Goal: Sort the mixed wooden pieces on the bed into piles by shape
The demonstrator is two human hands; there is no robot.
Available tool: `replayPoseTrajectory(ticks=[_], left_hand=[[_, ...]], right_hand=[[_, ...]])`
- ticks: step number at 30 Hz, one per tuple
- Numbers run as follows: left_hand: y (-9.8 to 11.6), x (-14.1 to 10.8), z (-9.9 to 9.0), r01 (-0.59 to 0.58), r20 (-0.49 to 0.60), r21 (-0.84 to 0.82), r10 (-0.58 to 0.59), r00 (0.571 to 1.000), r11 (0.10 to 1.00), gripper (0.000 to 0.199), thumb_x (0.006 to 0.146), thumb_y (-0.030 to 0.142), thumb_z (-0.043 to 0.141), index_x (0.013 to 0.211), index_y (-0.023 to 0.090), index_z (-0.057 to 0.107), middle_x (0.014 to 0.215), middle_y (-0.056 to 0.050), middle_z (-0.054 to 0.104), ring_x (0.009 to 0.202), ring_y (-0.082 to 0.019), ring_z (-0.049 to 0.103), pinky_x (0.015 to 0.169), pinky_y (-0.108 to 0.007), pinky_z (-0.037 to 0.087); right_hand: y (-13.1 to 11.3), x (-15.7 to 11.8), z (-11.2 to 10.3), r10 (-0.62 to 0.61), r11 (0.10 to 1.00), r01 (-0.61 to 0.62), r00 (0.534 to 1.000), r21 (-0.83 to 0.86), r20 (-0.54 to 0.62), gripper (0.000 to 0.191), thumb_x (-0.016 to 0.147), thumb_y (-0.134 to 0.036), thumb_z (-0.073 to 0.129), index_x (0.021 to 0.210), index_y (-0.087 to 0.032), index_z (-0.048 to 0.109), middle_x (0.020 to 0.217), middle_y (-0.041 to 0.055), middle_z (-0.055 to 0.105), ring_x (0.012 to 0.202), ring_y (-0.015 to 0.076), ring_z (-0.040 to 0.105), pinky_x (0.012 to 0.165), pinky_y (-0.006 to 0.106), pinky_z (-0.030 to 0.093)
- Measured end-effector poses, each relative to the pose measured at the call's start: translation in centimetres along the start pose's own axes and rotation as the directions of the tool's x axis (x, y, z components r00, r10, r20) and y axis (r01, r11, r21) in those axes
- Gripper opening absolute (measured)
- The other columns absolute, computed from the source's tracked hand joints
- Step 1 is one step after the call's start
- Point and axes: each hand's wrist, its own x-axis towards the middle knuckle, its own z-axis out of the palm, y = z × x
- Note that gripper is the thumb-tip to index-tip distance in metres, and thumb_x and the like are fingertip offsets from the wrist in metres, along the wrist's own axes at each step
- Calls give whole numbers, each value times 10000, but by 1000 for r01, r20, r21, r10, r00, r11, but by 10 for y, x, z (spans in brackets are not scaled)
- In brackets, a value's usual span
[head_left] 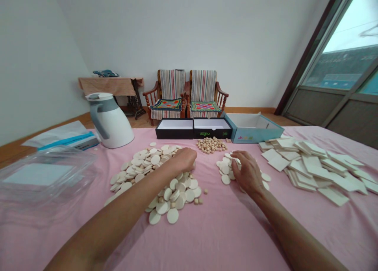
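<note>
Nearest, the person's two bare forearms reach forward over a pink cloth [206, 239], which covers the whole surface. The left hand [185, 159] sits knuckles-up on the far side of a large heap of pale round wooden discs [153, 172], its fingers curled down and hidden, so whether it pinches anything cannot be told. The right hand [247, 172] arches over a smaller pile of the same discs [225, 169], its fingers [236, 161] bent down onto them; any disc held there is hidden. A few small wooden cubes [196, 201] lie at the near edge of the large heap and just beside it. Between the hands and further on sits a mound of little round wooden beads [210, 145]. To the right, pale square tiles [310, 168] lie overlapping in a wide spread. On the left, a transparent plastic box [44, 180] sits close by, with a flat white and blue packet [67, 139] beyond it. A white jug with a grey handle [110, 123] stands further along. At the far edge are two black box trays [183, 128] and a light blue open box [251, 128]. Beyond, two striped wooden armchairs [187, 92] stand side by side near a cloth-topped treadle table [109, 86], and a glazed door [333, 66] fills the right side.
</note>
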Motion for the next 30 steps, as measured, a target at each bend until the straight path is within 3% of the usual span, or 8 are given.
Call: replayPoseTrajectory(ticks=[5,10,12,16,21,24,30], left_hand=[[12,5,2,-38,-80,-71,32,996,997,79,661,165,661,733,159,694,817,-107,717,873,-268,666,744,-311,493],[24,7,-4,-185,-206,-224,140,969,957,236,825,276,590,1025,178,668,1000,-67,706,907,-200,647,795,-283,481],[26,-1,-4,-222,-234,-257,162,959,941,217,860,246,548,1027,169,663,1008,-68,701,913,-196,638,812,-294,473],[26,-34,-1,-326,-212,-280,273,939,903,121,824,242,602,895,189,684,893,-43,702,892,-201,626,808,-299,456],[25,-76,8,-440,-160,-225,412,897,869,134,816,318,649,890,206,661,905,-43,669,908,-209,591,869,-343,409],[26,-85,15,-453,-175,-185,425,888,872,141,864,338,606,863,200,636,900,-38,653,925,-204,567,895,-351,381],[24,-83,28,-401,-234,-80,374,897,912,105,885,265,573,835,178,604,848,-29,632,895,-193,542,895,-350,368]], right_hand=[[0,1,0,-5,1000,6,999,12,-52,199,851,-209,454,945,-164,624,1036,127,632,961,244,579,849,390,451],[-4,2,-4,1,999,2,997,38,-72,189,856,-199,453,933,-171,624,1014,120,636,942,235,586,841,380,451],[-8,2,-7,-11,997,15,999,79,-48,182,861,-191,450,910,-177,625,963,104,639,902,219,590,810,352,451],[-25,-1,-10,-101,968,58,980,243,171,162,855,-180,473,858,-183,635,839,53,625,763,165,580,699,284,436],[-53,-11,-10,-237,914,3,815,406,529,140,792,-124,523,841,-186,640,777,9,608,669,120,532,620,233,406],[-66,-16,-9,-264,916,13,772,400,578,152,756,-107,553,873,-175,623,818,13,596,702,121,515,638,232,400],[-79,-24,-2,-301,919,72,765,388,569,191,783,-39,455,805,-172,591,837,21,556,756,121,517,692,231,401]])
